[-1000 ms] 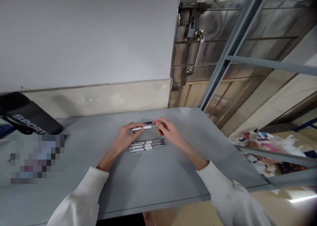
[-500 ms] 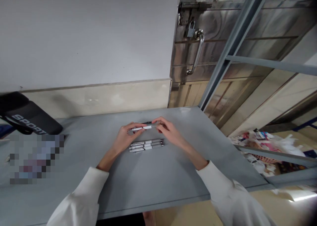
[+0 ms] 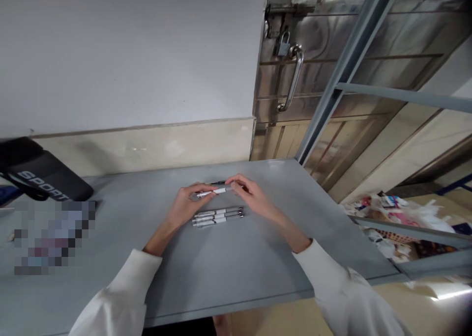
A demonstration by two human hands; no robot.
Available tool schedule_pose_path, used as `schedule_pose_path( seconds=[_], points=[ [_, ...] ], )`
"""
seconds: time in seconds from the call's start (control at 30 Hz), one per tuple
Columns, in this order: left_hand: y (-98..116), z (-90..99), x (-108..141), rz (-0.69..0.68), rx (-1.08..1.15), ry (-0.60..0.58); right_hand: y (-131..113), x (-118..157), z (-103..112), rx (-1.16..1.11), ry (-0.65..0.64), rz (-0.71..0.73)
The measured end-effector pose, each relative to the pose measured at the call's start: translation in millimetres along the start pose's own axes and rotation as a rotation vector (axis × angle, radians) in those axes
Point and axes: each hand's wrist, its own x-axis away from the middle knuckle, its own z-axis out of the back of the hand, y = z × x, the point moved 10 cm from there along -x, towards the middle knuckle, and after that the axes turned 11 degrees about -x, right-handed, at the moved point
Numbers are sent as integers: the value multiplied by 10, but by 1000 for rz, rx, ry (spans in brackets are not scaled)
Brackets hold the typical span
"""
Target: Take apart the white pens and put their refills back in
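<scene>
Between the fingers of my left hand is a white pen, held level above the grey table. My right hand pinches the pen's right end. A dark, thin object lies just behind the pen, partly hidden by my fingers. Closer to me, several white pens with shiny tips lie side by side on the table.
A black bottle-shaped case marked SPORT and a blurred-out item are on the left of the table. A metal frame post rises at the back right corner, before a padlocked door.
My right fingers have closed onto the right end of the held pen, where there was a small part between them before. My left hand has barely moved.
</scene>
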Motion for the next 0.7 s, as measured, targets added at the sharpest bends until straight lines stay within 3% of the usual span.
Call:
schedule_pose_path(
  seconds=[0.2, 0.33, 0.57, 0.7],
  points=[
    [-190, -12, -10, 164, 227, -23, 33, 14, -144, -148, -111, -45],
    [-287, 18, -45, 181, 361, 46, -49, 57, -201, -14, -127, -16],
    [83, -104, -35, 56, 272, -127, -186, 9, -73, -23, 80, 52],
    [218, -251, 12, 12, 218, -236, -213, -16, -131, -116, 124, 69]
  ],
)
